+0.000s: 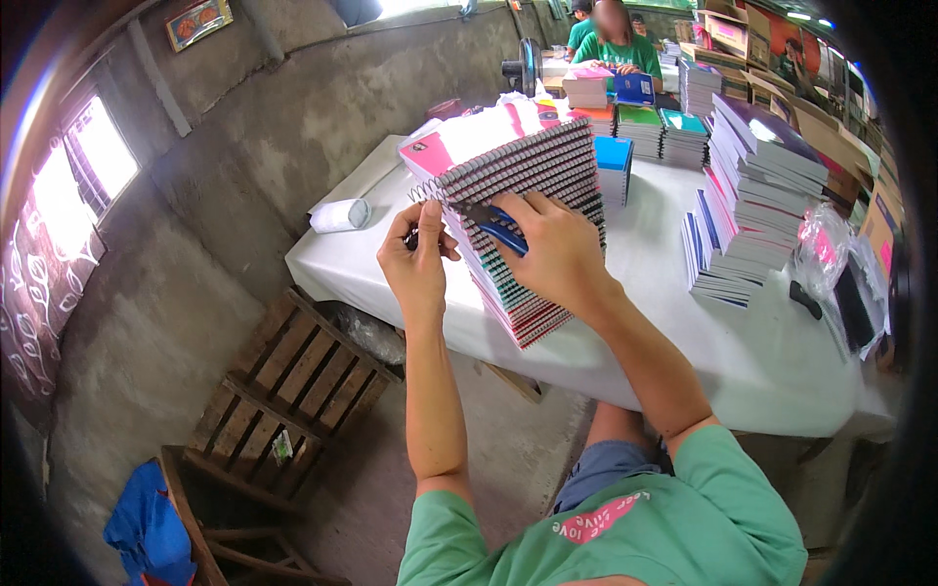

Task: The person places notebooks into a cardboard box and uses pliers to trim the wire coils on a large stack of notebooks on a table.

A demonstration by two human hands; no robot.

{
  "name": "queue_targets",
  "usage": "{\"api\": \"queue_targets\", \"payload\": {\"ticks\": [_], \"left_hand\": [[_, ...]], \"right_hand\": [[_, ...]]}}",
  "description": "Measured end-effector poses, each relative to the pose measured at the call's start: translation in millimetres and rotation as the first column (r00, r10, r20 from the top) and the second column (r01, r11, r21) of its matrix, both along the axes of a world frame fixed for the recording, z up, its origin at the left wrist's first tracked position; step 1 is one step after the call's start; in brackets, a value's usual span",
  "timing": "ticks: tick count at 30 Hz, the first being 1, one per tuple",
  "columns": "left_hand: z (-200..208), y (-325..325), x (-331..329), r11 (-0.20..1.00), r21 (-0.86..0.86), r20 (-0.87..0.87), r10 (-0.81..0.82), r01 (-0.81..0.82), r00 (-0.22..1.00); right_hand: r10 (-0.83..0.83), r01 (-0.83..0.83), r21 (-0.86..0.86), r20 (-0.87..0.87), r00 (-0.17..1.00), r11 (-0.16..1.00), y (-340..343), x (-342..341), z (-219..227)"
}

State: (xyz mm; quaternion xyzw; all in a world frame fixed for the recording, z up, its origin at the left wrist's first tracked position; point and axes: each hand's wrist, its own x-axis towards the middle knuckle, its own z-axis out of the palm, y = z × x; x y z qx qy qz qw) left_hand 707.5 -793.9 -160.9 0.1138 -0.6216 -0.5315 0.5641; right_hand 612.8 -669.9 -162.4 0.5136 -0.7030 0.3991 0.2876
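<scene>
Nearest, a green shirt and both bare forearms are rising from the lower edge toward a tall stack point(518, 225) of spiral notebooks standing at the near left edge of the table point(684, 322). The left hand point(415, 259) is pinching the wire coil at the stack's left side, fingers closed on it. The right hand point(557, 249) is lying over the stack's near face, gripping blue-handled pliers point(493, 227) whose tip is pointing left at the coil.

The table is wearing a white cloth that is hanging over its near edge. To the near left, below it, a wooden crate point(293, 381) is leaning on the bare concrete floor, and a blue cloth point(147, 532) is draping over a wooden chair at the lower left. A white roll point(340, 215) is lying on the table's left corner. On the right, another tall pile point(752, 186) of notebooks is leaning, with clear plastic bags point(831, 254) just beside it at the right edge.

Farther off, smaller piles in blue, green and pink are covering the far end of the table. A person point(616, 44) in green is sitting behind them. The wall on the left is rough grey concrete, with a bright window point(93, 156) letting in daylight.
</scene>
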Motion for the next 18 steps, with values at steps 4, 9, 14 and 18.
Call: {"api": "queue_targets", "payload": {"ticks": [4,9,14,18], "left_hand": [[-4,-1,-3,0.999,-0.034,0.005,0.011,-0.011,1.000],[-5,-4,-1,0.998,-0.064,-0.007,0.016,-0.016,1.000],[1,3,3,0.997,-0.078,0.002,0.018,-0.018,1.000],[4,4,5,0.996,-0.085,0.013,-0.006,0.007,1.000]], "right_hand": [[0.012,-0.020,0.107,0.072,0.997,0.994,2,-7,0],[0.062,-0.079,0.105,0.152,0.986,0.991,5,-7,3],[-0.034,0.031,-0.068,-0.050,0.998,0.997,15,-4,8],[-0.145,0.140,-0.051,-0.114,0.983,0.989,8,2,9]]}}
